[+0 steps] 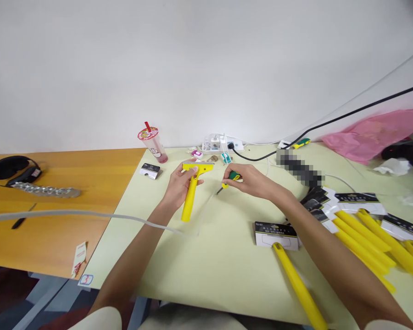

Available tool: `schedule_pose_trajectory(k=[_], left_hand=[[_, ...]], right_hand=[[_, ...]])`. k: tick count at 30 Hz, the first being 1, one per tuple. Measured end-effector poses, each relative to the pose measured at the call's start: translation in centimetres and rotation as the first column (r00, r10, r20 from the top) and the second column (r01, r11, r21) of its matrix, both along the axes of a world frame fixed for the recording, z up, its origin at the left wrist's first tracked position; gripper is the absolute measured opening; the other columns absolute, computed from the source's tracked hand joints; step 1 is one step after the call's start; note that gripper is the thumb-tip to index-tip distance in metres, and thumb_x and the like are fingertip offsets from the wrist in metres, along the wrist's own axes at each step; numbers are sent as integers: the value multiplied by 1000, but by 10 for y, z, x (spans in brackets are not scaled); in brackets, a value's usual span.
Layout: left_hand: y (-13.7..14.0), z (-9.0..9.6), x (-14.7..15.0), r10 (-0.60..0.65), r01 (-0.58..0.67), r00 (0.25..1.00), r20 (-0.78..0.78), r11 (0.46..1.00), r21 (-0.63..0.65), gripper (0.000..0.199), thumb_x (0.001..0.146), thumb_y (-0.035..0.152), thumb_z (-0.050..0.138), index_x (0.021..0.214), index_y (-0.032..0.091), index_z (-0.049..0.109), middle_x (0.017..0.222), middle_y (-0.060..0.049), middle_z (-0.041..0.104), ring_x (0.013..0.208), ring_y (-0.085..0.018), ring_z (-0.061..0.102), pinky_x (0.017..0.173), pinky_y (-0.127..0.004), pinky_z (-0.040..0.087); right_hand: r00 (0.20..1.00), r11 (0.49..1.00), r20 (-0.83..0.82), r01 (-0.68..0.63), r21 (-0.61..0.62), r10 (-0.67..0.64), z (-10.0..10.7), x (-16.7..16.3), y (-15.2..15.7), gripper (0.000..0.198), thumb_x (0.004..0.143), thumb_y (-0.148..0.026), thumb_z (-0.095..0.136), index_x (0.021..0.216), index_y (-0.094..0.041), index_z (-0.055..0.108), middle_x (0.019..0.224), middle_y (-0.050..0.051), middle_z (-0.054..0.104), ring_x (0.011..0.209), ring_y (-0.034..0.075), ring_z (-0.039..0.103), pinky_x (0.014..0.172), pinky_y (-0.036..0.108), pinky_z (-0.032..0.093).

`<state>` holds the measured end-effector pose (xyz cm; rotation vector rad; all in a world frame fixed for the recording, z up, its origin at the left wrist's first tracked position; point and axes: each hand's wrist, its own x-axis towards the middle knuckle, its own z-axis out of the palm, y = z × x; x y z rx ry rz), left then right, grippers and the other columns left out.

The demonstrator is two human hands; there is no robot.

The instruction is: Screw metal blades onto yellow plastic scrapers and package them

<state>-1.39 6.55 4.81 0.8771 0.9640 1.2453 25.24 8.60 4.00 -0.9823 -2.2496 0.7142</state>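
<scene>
My left hand [177, 185] grips a yellow scraper [190, 197] near its head, the thumb on the front. Its wide head with a metal edge is at the top, and the handle slants down toward me. To the right, my right hand [249, 180] is closed around a green and yellow screwdriver [234, 176]. The dark shaft points down and left, apart from the scraper. Below my right forearm lies a packaged yellow tool handle [296, 279] with a black and white card [276, 236] at its top.
Several yellow handles [368, 233] with cards lie at the right. A drink cup [154, 145], a small card box [150, 171] and a power strip [211, 145] stand toward the wall. A pink bag [375, 133] lies back right. Headphones [13, 172] rest on the wooden table. A white cable crosses the foreground.
</scene>
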Motion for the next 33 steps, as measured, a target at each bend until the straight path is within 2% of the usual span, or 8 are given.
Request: schedule_pose_trajectory(k=[7,13,17,24,28,33], left_hand=[[-18,-14,-4,-13,11,1000,-23,997,-71,58,77,29,95,130,18,72,134,-15,76,116,-25,75,80,-34,71],[-22,-28,-7,-46,41,997,-55,996,-79,60,79,25,94,134,16,71,147,-19,71,121,-31,75,75,-34,72],[-20,-34,-10,-62,54,993,-100,995,-82,61,82,24,92,138,15,70,145,-20,72,121,-31,75,76,-36,72],[-20,-34,-6,-50,28,994,-101,977,-212,54,84,17,87,135,13,71,138,-18,75,114,-28,76,74,-35,72],[-23,-33,-1,-65,51,997,-44,960,-274,49,84,12,85,132,12,72,129,-17,77,112,-28,76,72,-35,72],[-25,-32,0,-59,52,998,-15,956,-288,53,83,11,86,134,12,72,119,-15,79,103,-25,78,72,-35,72]], right_hand=[[1000,999,19,-12,32,12,-15,-4,4,27,106,-51,64,101,-25,68,101,6,78,90,23,72,81,37,54],[999,1000,36,4,18,-4,-5,-3,1,28,106,-52,64,100,-25,68,101,5,79,90,23,73,82,38,55],[999,999,1,43,6,-43,18,3,-7,30,105,-55,66,102,-25,69,105,6,80,92,24,74,81,38,55],[979,982,-91,186,41,-181,59,12,-29,34,100,-60,72,97,-26,71,105,6,83,91,24,76,61,32,49],[969,983,-181,179,42,-168,64,8,-36,33,99,-59,73,95,-27,69,103,6,82,90,24,76,66,34,54],[971,996,-222,90,-9,-90,53,-1,-34,33,100,-58,73,97,-26,69,104,7,81,97,26,77,80,38,59]])
